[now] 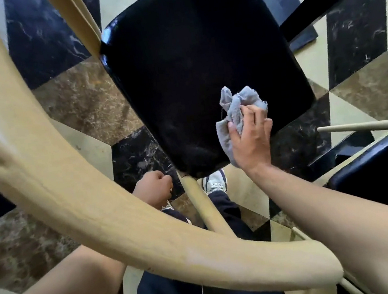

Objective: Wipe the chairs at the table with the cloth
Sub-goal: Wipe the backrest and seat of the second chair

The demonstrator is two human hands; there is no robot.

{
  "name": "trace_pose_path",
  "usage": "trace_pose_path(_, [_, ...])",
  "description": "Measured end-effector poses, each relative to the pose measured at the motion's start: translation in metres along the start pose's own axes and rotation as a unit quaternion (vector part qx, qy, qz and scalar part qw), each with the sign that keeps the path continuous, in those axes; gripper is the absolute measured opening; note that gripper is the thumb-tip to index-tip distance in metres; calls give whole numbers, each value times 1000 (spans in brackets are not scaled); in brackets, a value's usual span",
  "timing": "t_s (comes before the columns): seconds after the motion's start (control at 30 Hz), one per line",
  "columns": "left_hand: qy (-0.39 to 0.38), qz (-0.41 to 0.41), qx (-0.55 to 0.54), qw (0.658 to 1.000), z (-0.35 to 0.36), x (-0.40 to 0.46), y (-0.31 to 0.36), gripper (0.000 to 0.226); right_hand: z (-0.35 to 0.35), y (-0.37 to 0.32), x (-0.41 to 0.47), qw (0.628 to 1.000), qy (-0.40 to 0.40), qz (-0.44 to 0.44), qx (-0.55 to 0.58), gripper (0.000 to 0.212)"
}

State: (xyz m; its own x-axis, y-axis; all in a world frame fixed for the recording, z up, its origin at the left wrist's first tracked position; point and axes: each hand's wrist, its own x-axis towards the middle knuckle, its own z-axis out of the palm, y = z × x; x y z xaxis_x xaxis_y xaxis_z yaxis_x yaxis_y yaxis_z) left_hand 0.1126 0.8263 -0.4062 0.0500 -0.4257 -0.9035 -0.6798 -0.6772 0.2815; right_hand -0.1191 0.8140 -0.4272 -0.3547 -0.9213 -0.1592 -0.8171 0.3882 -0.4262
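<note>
Right hand (250, 140) presses grey cloth (235, 115) flat-fingered onto black chair seat (191, 74); left hand (154, 188) clenched below, holding nothing visible.

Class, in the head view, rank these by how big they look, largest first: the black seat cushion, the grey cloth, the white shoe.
1. Black seat cushion
2. Grey cloth, partly hidden under the right hand
3. White shoe, partly hidden by the seat
</note>
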Motion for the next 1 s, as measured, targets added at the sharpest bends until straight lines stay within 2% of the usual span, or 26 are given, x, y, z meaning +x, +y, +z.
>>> trace_pose_path(0.1, [-23, 1, -25, 999, 1, 4, 0, 20, 17, -24, -32, 989, -64, -134, 14, 49])
trace_pose_path(0.2, [-24, 7, -40, 999, 6, 5, 0, 22, 26, -24, -52, 952, -141, -270, 22, 53])
trace_pose_path(0.3, [-25, 3, -49, 998, 10, 3, -1, 23, 20, -8, -51, 931, -153, -330, 16, 53])
trace_pose_path(0.53, [-2, -9, -96, 995, 8, 13, 9, 26, -14, 51, -33, 923, -158, -341, -77, 57])
trace_pose_path(0.8, [81, 84, -57, 992, -11, 36, 34, 23, -69, 95, 47, 873, -244, -376, -195, 69])
trace_pose_path(0.9, [105, 108, -37, 988, -14, 33, 42, 21, -86, 100, 69, 881, -265, -348, -178, 78])
trace_pose_path(1.0, [120, 117, -21, 986, -12, 30, 50, 24, -86, 92, 71, 895, -281, -327, -116, 73])
